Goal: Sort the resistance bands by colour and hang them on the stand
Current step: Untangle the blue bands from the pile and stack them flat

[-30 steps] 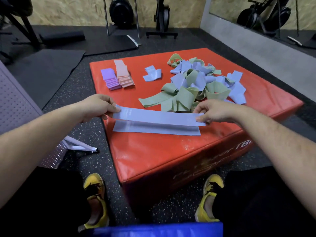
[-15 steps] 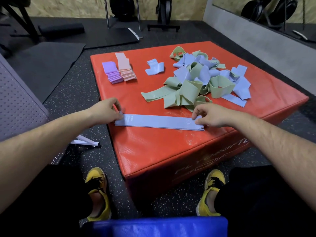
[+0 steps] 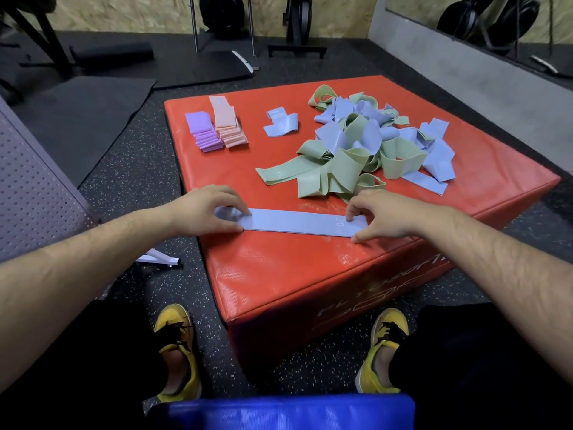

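Blue band (image 3: 294, 223) lying flat on the red surface (image 3: 279, 274), on the near side of the tangled pile (image 3: 366, 150). Left hand (image 3: 210, 209) grip clamped on the band's left end; right hand (image 3: 387, 217) grip pinching its right end.

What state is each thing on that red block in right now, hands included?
blue band: lying flat and straight near the red block's front edge.
left hand: pinches its left end.
right hand: holds its right end, fingers curled.
purple stack: folded, neat.
pink stack: folded, neat.
small blue bunch: loosely folded, set apart.
green and blue pile: tangled, unsorted.
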Motion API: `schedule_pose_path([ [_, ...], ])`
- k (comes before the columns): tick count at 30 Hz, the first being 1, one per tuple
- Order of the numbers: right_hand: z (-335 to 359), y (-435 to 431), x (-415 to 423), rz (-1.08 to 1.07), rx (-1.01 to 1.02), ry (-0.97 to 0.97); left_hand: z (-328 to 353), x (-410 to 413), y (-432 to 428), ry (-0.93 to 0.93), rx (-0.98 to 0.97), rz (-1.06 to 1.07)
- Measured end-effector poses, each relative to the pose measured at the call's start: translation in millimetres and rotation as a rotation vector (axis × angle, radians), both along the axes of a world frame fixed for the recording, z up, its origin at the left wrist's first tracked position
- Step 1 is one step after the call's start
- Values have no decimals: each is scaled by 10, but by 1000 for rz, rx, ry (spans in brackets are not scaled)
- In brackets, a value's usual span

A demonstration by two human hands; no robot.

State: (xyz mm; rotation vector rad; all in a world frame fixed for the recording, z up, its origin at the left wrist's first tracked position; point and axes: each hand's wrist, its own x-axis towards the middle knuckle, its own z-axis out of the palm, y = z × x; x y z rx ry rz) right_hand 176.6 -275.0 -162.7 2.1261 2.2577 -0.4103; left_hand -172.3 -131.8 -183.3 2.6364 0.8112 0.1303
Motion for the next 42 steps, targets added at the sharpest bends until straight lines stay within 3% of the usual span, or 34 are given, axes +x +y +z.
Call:
schedule_pose_path([
  [9,72,-20,-59,18,5,-60,38,44,-30,4,-29,-2],
  [18,379,322,-431,-8,316,200,246,389,138,-130,60,116],
  [23,437,788,-660,-53,388,228,383,769,379,-237,170,173],
  [27,327,1271,-713,-119,426,237,377,991,683,-213,169,259],
  [36,62,2281,-679,-216,336,84,257,1315,1345,-10,307,351],
  [42,-49,3008,-512,-444,55,128,151,1409,1489,-26,319,381],
])
